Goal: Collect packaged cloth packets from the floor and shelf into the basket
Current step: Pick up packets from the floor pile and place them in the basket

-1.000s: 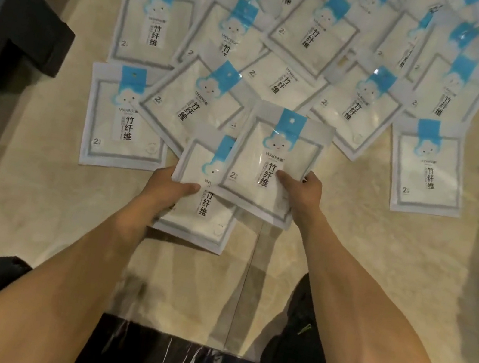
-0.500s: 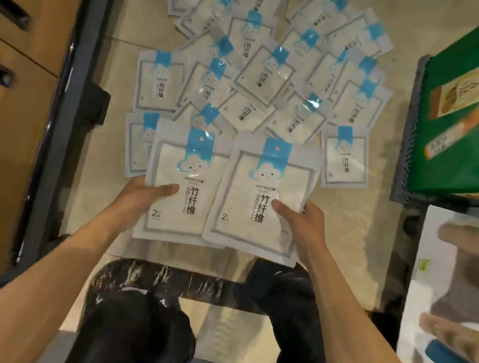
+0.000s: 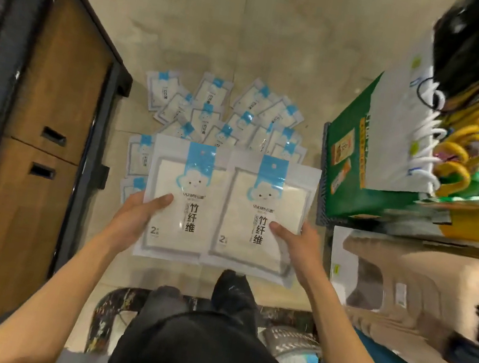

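Note:
I hold two white cloth packets with blue cloud labels side by side, lifted well above the floor. My left hand (image 3: 139, 215) grips the left packet (image 3: 183, 203) at its left edge, thumb on its front. My right hand (image 3: 300, 244) grips the right packet (image 3: 261, 216) at its right edge, thumb on its front. Several more packets (image 3: 224, 115) lie overlapping on the beige floor beyond them. No basket can be made out for certain.
A brown wooden cabinet with a dark frame (image 3: 47, 130) stands along the left. On the right are a green box (image 3: 349, 158), shelves with yellow and white coiled items (image 3: 461, 136) and stacked beige stools (image 3: 404, 288). My dark-clothed legs (image 3: 206, 334) fill the bottom centre.
I have risen from the floor with one packet in each hand. The packets have come apart to sit side by side, and the pile on the floor now looks much farther away.

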`<state>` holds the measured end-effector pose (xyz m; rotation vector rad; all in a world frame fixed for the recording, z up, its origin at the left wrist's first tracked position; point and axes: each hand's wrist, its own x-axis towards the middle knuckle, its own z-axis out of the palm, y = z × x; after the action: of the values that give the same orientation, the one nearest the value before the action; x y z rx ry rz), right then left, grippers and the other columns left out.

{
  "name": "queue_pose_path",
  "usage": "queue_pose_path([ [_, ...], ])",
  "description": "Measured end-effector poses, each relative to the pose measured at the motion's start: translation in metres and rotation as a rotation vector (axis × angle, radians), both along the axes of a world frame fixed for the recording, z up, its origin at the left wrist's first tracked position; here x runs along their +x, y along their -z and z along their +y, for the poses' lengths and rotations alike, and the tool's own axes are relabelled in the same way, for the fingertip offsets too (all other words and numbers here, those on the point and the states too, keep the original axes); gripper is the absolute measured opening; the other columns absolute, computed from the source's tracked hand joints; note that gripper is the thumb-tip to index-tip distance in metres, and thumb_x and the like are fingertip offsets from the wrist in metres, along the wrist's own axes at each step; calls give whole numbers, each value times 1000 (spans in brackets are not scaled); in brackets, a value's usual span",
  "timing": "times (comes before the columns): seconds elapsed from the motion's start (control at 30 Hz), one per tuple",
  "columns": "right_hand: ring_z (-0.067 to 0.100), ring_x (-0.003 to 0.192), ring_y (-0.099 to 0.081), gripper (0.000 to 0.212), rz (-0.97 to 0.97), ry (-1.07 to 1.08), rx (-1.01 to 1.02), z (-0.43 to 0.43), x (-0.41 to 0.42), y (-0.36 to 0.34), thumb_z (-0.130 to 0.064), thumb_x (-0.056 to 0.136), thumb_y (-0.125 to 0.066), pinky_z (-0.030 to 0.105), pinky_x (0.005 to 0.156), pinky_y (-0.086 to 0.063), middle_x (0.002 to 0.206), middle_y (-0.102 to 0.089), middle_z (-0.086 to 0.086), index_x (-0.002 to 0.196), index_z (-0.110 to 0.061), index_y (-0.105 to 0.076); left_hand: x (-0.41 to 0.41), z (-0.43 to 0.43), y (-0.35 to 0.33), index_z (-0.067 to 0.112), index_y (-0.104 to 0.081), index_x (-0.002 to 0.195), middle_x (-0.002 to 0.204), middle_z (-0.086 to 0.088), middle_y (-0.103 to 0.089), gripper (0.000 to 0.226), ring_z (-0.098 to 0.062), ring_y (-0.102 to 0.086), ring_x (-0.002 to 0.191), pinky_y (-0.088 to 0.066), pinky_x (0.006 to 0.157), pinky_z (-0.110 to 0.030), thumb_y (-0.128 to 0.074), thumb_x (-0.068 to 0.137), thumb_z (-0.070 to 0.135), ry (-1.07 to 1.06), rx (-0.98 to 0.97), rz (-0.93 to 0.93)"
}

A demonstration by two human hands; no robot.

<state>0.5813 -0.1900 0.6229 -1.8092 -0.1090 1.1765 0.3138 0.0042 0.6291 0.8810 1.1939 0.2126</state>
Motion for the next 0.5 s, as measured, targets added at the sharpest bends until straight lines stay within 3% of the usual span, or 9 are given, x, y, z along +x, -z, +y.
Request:
queue_pose_path([
  [0.07, 9, 89, -74, 36, -21, 11, 12, -6, 18, -22, -13, 80, -81, 20, 69, -57, 102, -76, -2, 113, -14, -67, 18, 3, -14, 15, -64, 128, 119, -11, -73, 79, -30, -70, 111, -51, 99, -49, -89, 63, 51, 15, 13, -34],
  [0.13, 8, 87, -74, 32, -22, 33, 32, -16, 26, -42, -12, 83, -79, 19, 68, -57, 100, -76, -3, 112, -13, -67, 32, -1, -28, 14, -64, 127, 117, -10, -74, 57, -29, -70, 109, -52, 99, -50, -81, 79, 38, 44, 37, -46],
  [0.23, 14, 95, -74, 30, -23, 122, 58, -38, 25, -61, -15, 88, -74, 31, 81, -59, 107, -76, 0, 117, -14, -68, 52, -3, -45, 13, -67, 119, 110, -9, -76, 29, -28, -73, 103, -55, 91, -45, -68, 92, 23, 118, 84, -50],
  [0.3, 19, 99, -73, 29, -14, 191, 91, -52, 18, -73, -16, 91, -70, 39, 87, -58, 110, -75, 1, 120, -14, -67, 64, 0, -56, 11, -68, 115, 109, -11, -76, 24, -29, -73, 101, -58, 86, -41, -66, 93, 20, 170, 90, -70],
  [0.4, 19, 96, -73, 20, -19, 306, 121, -76, -3, -90, -17, 95, -64, 38, 83, -58, 107, -76, 0, 115, -18, -67, 75, -1, -69, 8, -69, 111, 105, -13, -76, 18, -24, -75, 92, -61, 72, -32, -63, 96, 14, 282, 95, -98],
  [0.5, 20, 95, -74, 21, -39, 443, 128, -102, -28, -100, -22, 97, -62, 40, 84, -58, 107, -76, 1, 117, -17, -66, 82, -2, -74, 4, -68, 116, 109, -16, -75, 25, -30, -73, 99, -62, 79, -36, -65, 94, 16, 392, 105, -122],
])
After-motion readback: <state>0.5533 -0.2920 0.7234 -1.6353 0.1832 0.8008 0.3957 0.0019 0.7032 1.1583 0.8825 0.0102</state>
